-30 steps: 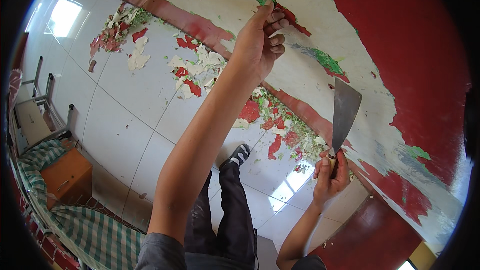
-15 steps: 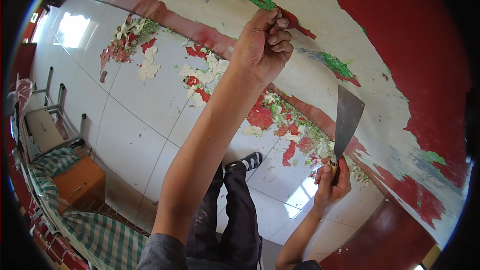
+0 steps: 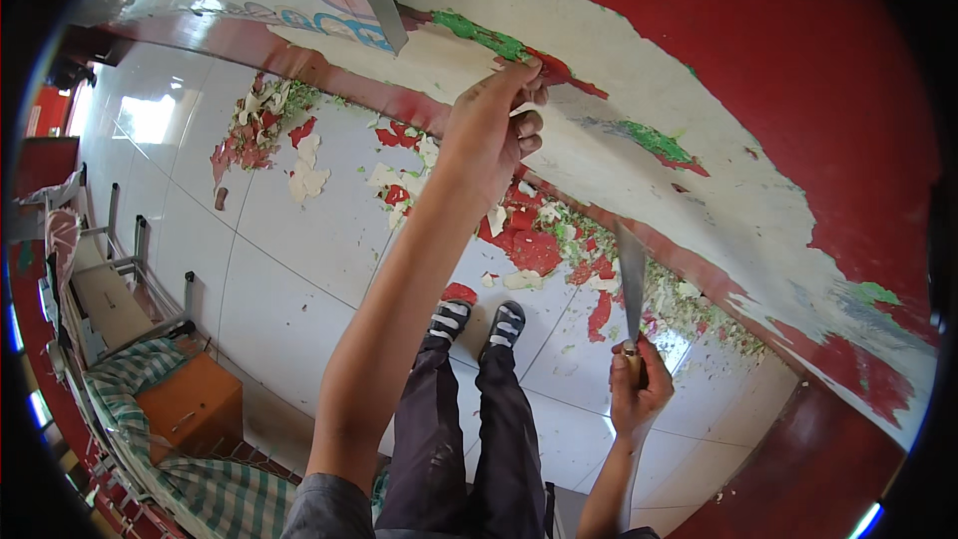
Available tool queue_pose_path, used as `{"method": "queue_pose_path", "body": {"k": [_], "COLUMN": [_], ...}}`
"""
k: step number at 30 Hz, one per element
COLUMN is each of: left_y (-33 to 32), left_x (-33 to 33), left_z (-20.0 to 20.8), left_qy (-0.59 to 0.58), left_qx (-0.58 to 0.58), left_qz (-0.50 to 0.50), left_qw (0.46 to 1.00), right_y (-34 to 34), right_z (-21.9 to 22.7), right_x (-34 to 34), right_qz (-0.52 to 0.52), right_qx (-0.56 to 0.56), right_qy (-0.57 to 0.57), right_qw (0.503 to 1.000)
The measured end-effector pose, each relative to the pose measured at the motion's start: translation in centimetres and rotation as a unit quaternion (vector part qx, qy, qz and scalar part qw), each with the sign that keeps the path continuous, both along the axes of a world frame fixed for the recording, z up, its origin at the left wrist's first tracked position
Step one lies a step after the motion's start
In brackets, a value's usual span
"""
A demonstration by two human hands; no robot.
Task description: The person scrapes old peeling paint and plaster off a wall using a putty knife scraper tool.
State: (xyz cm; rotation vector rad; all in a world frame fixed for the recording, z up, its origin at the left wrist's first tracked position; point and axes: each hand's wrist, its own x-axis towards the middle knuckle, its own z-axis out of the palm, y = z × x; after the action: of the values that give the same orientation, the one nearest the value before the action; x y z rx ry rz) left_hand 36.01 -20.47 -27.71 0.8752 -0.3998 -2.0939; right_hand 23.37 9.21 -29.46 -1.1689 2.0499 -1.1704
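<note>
Head view, looking down past two bare forearms at a seriously patchy wall (image 3: 718, 90). Holding the left hand (image 3: 499, 120) up at it, with thumb and index fingertip close together right by a ragged red strip (image 3: 574, 78) and the other fingers loosely curled. Honestly can't tell whether pinching a bit of that paint or just touching it. Just left of those fingertips, along the same band of bare off-white, a rough bright green patch (image 3: 479, 35), plus another green patch (image 3: 654, 140) further right.

Down in the right hand (image 3: 641, 384), gripping a scraper (image 3: 633, 284), with fingers closed around the short pale handle and the blade pointing up and away from the body. Turned nearly edge-on to the camera, so showing as a narrow grey sliver. Well apart from the left hand, and in this view overlapping the chips along the foot of the wall.

On the white tiled floor (image 3: 289, 269), lots of red, cream and green paint flakes (image 3: 534, 252) close to the wall, and another heap (image 3: 261, 125) over to the upper left. Wearing dark trousers (image 3: 429, 429) and striped shoes (image 3: 504, 324). Over at lower left, an orange cabinet (image 3: 195, 404) beside a green-and-white checked cloth (image 3: 215, 489).
</note>
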Motion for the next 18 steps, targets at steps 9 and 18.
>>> {"method": "queue_pose_path", "body": {"k": [9, 18], "left_y": [0.8, 0.4], "left_x": [-1.0, -3.6], "left_z": [-3.4, -5.7], "left_qy": [-0.492, -0.452], "left_qx": [-0.507, -0.515], "left_qz": [0.248, 0.374], "left_qw": [0.663, 0.625], "right_y": [0.1, -6.3], "right_z": [-3.6, -3.6], "right_x": [5.4, 2.4], "right_qz": [-0.021, 0.046], "right_qx": [0.024, -0.187], "right_qy": [-0.162, -0.239], "right_qw": [0.986, 0.952]}}
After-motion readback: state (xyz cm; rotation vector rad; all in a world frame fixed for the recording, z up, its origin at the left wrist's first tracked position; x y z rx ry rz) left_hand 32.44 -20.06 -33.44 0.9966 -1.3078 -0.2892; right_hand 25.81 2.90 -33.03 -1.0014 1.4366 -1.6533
